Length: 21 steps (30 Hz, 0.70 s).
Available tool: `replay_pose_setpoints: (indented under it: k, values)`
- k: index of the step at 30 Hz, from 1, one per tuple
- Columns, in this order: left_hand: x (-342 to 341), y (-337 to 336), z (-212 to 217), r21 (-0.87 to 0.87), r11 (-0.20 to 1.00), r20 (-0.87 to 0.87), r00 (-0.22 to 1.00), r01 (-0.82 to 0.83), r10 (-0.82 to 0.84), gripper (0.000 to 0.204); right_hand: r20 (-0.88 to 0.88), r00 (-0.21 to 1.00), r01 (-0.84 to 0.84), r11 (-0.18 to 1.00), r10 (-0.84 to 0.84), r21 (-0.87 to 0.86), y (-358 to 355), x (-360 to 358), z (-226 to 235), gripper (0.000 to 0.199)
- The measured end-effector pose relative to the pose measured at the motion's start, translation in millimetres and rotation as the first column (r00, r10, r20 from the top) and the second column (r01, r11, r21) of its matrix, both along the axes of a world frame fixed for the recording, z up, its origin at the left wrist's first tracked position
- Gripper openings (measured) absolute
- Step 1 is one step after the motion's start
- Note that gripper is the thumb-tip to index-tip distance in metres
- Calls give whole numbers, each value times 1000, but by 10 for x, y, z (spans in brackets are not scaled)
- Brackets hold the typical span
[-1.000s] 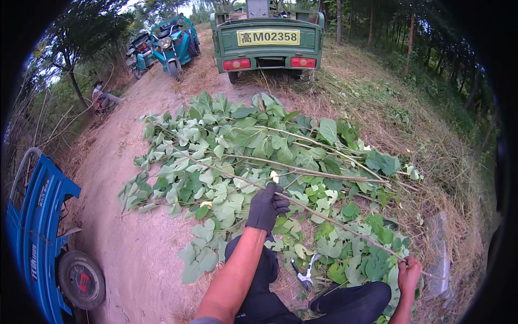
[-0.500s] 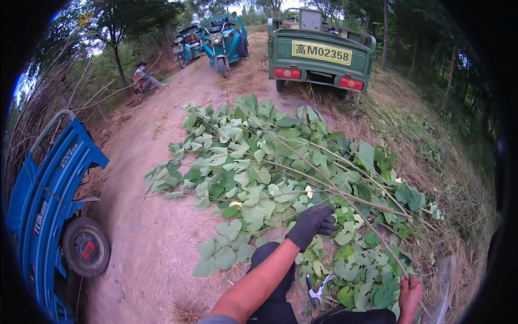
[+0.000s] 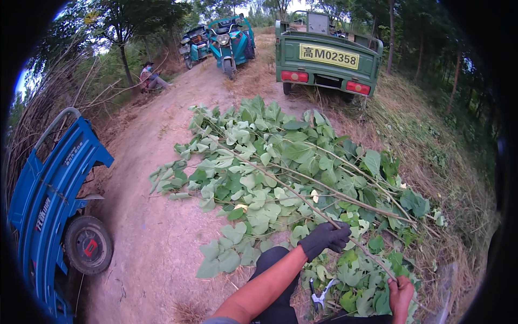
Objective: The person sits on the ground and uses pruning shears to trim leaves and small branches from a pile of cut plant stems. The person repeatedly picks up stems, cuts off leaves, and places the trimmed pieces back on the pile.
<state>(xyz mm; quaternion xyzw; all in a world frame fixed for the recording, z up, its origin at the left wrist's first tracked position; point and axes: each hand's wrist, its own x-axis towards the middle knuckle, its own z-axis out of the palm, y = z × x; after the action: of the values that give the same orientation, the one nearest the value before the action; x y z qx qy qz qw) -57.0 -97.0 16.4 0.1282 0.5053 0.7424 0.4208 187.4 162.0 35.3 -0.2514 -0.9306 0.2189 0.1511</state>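
Left grip [image 3: 327, 237] back around the branch [image 3: 370, 254], right grip [image 3: 400, 295] also closed on it

Gloved left hand [image 3: 327, 239], bare right hand [image 3: 400, 296], both holding branch [image 3: 286, 187]

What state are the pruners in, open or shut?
Open: the pruners lie with their two arms spread apart in a V.

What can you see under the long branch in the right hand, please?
Under the long branch, broad green leaves and other stems show. The ground beneath those leaves is covered and cannot be seen; the gloved left hand hides a little more.
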Motion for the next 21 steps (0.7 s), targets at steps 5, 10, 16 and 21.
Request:
replay_pose_setpoints:
  k: [5, 10, 16, 21]
  values:
    - [-43, -6, -43, 29, 999, -15, 999, 41, -41, 34, -2, 1000, -2, 1000, 2, -25, -75, -75, 40, 19]
    - [-31, 5, -65, 9, 999, -28, 999, 35, -35, 36, 6, 1000, -21, 998, 22, -64, -90, -121, 37, 19]
    - [-34, 4, -86, 21, 999, -29, 999, 25, -24, 41, -2, 1000, -28, 996, 28, -84, -100, -157, 22, 18]
    - [-36, -1, -77, 31, 999, -40, 999, 34, -33, 43, -22, 999, -41, 996, 40, -84, -129, -183, 37, 18]
